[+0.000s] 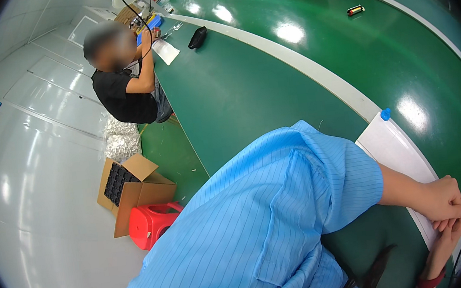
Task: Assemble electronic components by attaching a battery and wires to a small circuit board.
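Observation:
Both of my hands meet at the far right of the head view, above a long white sheet (pixel 396 143) on the green table. My left hand (pixel 443 199), reaching out of a light blue striped sleeve, is closed with its fingers curled. Just below and against it is my right hand (pixel 448 229), a dark red band around its wrist. Its fingers are bent up toward the left hand and partly covered by it. Whatever may be between the fingers is hidden. A small blue-capped object (pixel 386 114) stands at the far end of the white sheet.
A co-worker in black (pixel 124 93) sits along the table's left edge. A black pouch (pixel 197 38) lies near them. A small red-and-black cylinder (pixel 356 10) lies across the table. A red stool (pixel 152 225) and an open carton (pixel 134 190) of black trays stand on the floor.

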A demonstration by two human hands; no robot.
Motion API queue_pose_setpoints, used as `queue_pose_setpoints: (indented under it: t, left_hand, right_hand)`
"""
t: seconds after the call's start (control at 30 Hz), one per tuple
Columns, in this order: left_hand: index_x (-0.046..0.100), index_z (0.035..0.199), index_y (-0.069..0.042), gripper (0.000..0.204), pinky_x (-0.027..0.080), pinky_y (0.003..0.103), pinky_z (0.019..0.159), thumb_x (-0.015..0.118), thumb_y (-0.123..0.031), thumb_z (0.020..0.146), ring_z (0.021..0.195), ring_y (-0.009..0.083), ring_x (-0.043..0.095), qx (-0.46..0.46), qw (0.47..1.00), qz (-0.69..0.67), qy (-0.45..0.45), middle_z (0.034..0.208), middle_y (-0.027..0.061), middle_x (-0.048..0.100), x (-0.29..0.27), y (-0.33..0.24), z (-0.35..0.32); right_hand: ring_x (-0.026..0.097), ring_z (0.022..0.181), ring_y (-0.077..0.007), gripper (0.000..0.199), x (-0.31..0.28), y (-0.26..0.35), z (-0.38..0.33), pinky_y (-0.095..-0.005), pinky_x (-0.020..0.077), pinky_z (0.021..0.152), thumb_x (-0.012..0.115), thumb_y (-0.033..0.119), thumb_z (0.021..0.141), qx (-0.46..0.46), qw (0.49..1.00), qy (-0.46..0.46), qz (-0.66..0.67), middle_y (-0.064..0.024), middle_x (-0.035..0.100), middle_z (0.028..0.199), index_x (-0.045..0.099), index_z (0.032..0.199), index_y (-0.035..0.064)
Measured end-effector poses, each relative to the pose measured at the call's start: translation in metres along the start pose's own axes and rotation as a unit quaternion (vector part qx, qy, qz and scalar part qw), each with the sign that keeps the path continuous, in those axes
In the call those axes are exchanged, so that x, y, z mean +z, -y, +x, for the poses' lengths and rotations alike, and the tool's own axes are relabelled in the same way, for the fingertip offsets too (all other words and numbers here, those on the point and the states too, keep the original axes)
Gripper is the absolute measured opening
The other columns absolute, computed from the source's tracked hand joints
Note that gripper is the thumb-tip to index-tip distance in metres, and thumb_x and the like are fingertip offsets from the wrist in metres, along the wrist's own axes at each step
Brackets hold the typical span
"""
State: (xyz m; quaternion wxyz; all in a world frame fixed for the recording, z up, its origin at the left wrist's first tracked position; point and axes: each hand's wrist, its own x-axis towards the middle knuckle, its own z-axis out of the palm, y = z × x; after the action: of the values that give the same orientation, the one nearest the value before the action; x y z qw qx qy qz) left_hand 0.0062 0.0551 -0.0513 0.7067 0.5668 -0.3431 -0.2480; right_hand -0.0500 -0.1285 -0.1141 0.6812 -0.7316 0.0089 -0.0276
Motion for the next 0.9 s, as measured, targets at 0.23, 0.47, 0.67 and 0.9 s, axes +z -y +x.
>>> queue_pose_setpoints:
  t: [0.23,0.47,0.67,0.9]
  left_hand:
    - [0.059,0.058,0.004,0.028,0.046,0.022,0.042,0.042,-0.005,0.08,0.039,0.0117,0.055,-0.003,1.0,-0.024,0.002,0.053,0.0089,0.059,-0.002,0.001,0.002]
    - [0.059,0.059,0.003,0.029,0.045,0.022,0.04,0.043,-0.008,0.081,0.038,0.012,0.055,-0.005,1.0,-0.025,0.0,0.049,0.0086,0.058,-0.002,0.004,0.0]
    - [0.06,0.06,0.003,0.029,0.045,0.022,0.041,0.043,-0.009,0.081,0.038,0.0119,0.055,0.007,1.0,0.0,0.005,0.05,0.0089,0.058,-0.003,-0.001,-0.001]
    - [0.06,0.061,0.002,0.029,0.045,0.022,0.041,0.042,-0.009,0.081,0.038,0.0119,0.055,0.006,1.0,-0.008,0.007,0.05,0.0086,0.058,-0.001,0.001,0.0]
  right_hand:
    - [0.047,0.101,-0.0127,0.03,0.007,0.013,-0.004,-0.0234,0.0352,0.088,0.037,0.014,0.092,-0.003,1.0,0.015,-0.012,-0.0084,0.048,0.112,0.041,0.118,-0.0018]
    - [0.047,0.099,-0.0125,0.029,0.009,0.009,-0.006,-0.0228,0.036,0.085,0.039,0.013,0.092,-0.017,1.0,0.008,0.022,-0.0082,0.048,0.111,0.041,0.117,-0.0022]
    - [0.047,0.096,-0.012,0.028,0.009,0.012,-0.006,-0.0226,0.0364,0.084,0.037,0.012,0.092,-0.018,1.0,0.019,0.006,-0.0081,0.048,0.109,0.041,0.116,-0.0022]
    - [0.047,0.094,-0.0114,0.027,0.014,0.018,-0.007,-0.0219,0.0366,0.082,0.037,0.012,0.092,0.008,1.0,0.0,0.014,-0.0076,0.049,0.108,0.042,0.115,-0.0019]
